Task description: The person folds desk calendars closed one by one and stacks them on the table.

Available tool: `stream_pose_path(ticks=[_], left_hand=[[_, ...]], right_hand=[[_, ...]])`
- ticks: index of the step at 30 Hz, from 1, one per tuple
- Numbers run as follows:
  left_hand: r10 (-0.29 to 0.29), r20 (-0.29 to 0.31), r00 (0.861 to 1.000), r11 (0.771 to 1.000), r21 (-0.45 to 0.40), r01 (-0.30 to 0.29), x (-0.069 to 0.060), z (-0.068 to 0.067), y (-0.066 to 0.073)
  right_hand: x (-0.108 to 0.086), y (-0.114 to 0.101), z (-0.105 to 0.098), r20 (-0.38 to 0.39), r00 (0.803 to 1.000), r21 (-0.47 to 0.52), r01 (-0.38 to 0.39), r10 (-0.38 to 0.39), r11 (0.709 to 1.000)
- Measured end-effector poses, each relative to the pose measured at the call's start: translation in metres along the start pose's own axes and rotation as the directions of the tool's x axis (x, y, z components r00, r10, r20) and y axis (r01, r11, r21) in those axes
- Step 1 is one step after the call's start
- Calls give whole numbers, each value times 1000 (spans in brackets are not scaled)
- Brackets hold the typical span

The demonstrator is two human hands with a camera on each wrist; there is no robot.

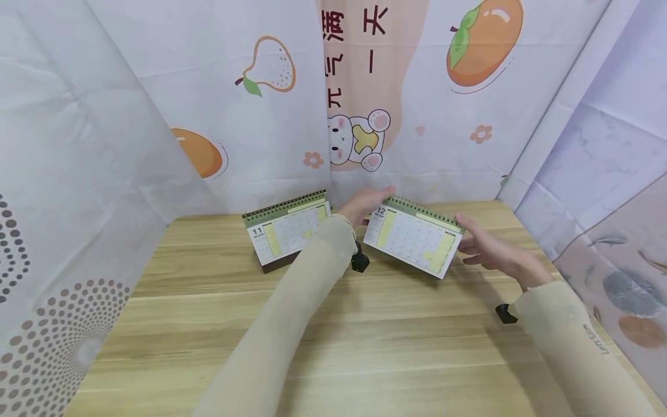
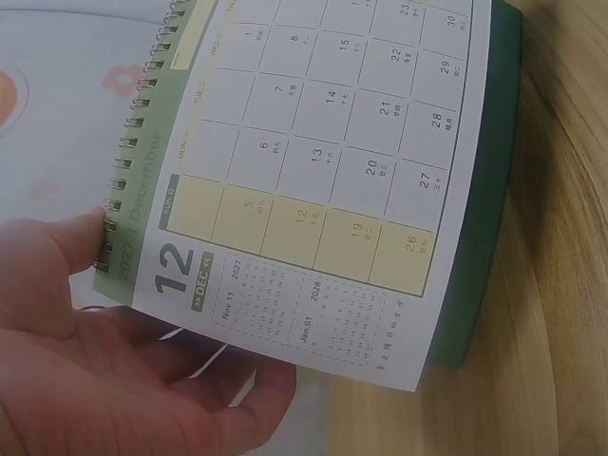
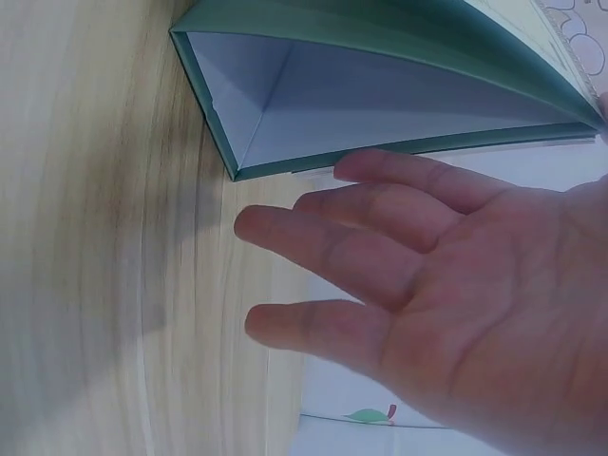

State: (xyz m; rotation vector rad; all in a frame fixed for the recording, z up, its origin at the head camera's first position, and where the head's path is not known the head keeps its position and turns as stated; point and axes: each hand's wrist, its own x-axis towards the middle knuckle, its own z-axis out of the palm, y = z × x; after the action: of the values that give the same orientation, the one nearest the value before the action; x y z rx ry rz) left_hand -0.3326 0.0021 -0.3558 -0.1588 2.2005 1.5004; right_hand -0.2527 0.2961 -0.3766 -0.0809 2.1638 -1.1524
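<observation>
A green-and-white spiral desk calendar (image 1: 414,237) showing month 12 stands tilted at the back right of the table. At its left upper corner my left hand (image 1: 361,207) grips it; in the left wrist view the thumb lies on the wire binding and the fingers (image 2: 261,404) bend behind the page. The right hand (image 1: 487,248) holds the opposite end, thumb at the top corner. In the right wrist view, the forefinger touches the back panel, while the other fingers (image 3: 313,247) stretch out apart from it. The calendar's hollow green base (image 3: 380,47) shows there.
A second desk calendar (image 1: 289,230), on month 11, stands left of the first, partly behind my left sleeve (image 1: 307,289). The wooden table (image 1: 208,324) meets a printed cloth backdrop (image 1: 250,145) at its far edge. Cloth also hangs along both sides.
</observation>
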Motion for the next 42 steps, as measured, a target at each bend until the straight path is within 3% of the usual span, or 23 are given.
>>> stream_pose_path(ticks=[12, 25, 30, 37, 42], left_hand=[[19, 9, 1000, 1000, 18, -19, 5, 6, 3], [40, 15, 999, 999, 12, -40, 7, 13, 10], [59, 30, 998, 998, 27, -60, 8, 12, 9], [51, -12, 999, 998, 30, -51, 6, 5, 2], [56, 8, 998, 998, 17, -56, 5, 2, 0]], right_hand=[[-1, 6, 0, 20, 999, 85, 36, -38, 996], [-8, 11, 0, -34, 996, 110, 82, -79, 990], [-7, 12, 2, -43, 996, 119, 86, -82, 989], [2, 7, 8, -41, 993, 143, 114, -109, 983], [4, 5, 10, -42, 989, 191, 150, -144, 970]])
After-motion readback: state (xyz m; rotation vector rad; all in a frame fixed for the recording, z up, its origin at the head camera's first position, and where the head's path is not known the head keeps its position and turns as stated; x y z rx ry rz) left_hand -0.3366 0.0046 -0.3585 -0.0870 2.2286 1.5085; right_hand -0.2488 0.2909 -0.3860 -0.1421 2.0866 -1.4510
